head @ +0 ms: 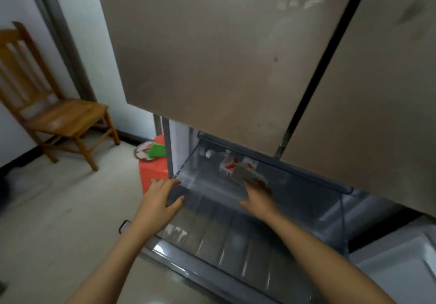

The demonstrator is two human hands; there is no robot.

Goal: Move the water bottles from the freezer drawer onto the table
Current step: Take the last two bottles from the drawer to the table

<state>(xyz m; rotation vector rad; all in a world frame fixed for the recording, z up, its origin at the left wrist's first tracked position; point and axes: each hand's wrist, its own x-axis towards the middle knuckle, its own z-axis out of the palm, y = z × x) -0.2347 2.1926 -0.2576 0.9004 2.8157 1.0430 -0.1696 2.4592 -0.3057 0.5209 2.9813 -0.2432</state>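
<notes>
Bottles (232,168) with red-and-white labels lie on their sides at the 12 o'clock end of the drawer (247,237), half tucked under the door (212,68). A white cap (208,154) shows at their 10 o'clock.

The right hand (257,195) reaches in and meets the nearest bottle's end. Blur hides whether its fingers have closed round it. The left hand (160,197) is spread and relaxed at the drawer's 9 o'clock wall, holding nothing.

A cold, slick bottle could slip from a one-handed pull and roll back under the door. Lifting too early could knock it against the door's lower edge. Weight from the left hand could shove the drawer inward.

A pale bin (401,256) sits at the drawer's 3 o'clock, its contents out of view. No table shows.
</notes>
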